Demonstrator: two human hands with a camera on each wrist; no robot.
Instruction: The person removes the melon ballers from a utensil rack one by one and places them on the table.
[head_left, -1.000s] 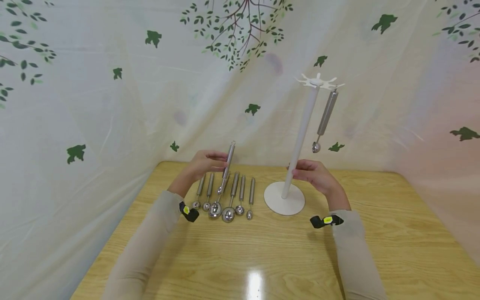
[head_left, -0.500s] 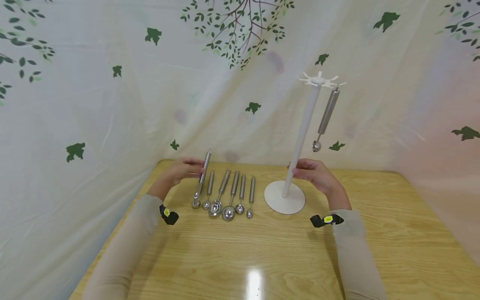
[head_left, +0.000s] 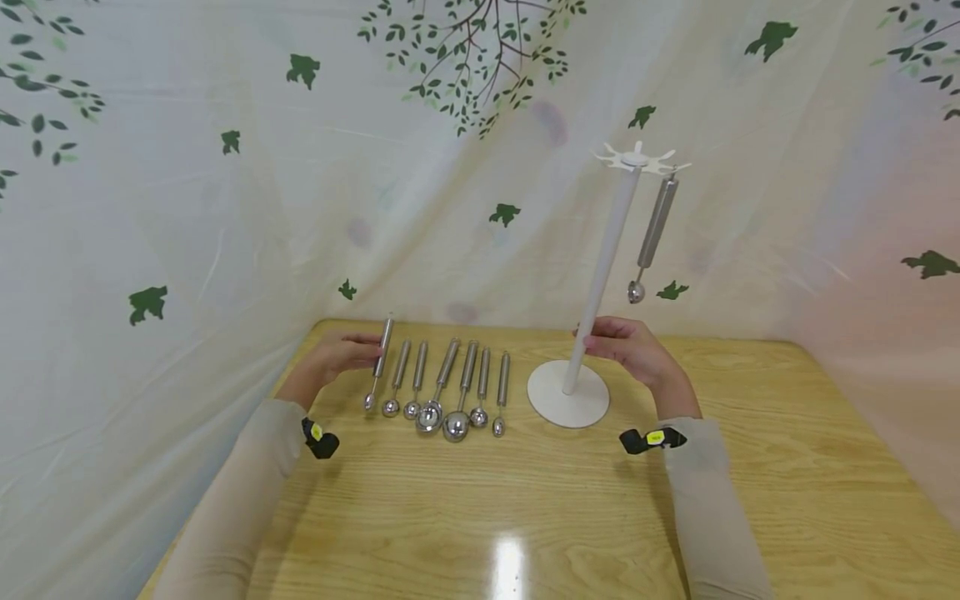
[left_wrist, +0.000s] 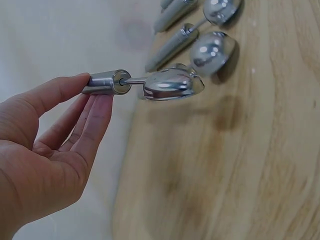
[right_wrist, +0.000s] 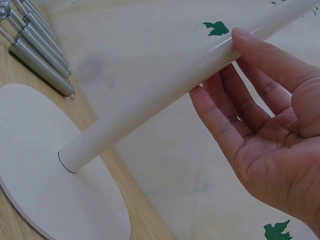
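Note:
My left hand (head_left: 335, 357) pinches the steel handle of a melon baller (head_left: 381, 350) between thumb and fingers. It tilts with its small oval bowl (left_wrist: 169, 84) pointing down close over the wood, at the left end of a row of similar scoops. In the left wrist view, two round bowls (left_wrist: 210, 52) lie just beyond it. My right hand (head_left: 633, 354) holds the white pole (right_wrist: 150, 107) of a rack low down, thumb on one side and fingers on the other. The pole rises from a round white base (head_left: 551, 408).
Several steel scoops (head_left: 456, 426) of different sizes lie side by side on the wooden table (head_left: 450, 508), handles toward the back. Another melon baller (head_left: 657, 225) hangs from the right side of the rack's hooked top (head_left: 636, 158). A leaf-printed cloth (head_left: 420, 250) stands behind.
My left hand has carried the melon baller leftward from over the middle of the row to its left end, lowering it. The right hand stays on the pole.

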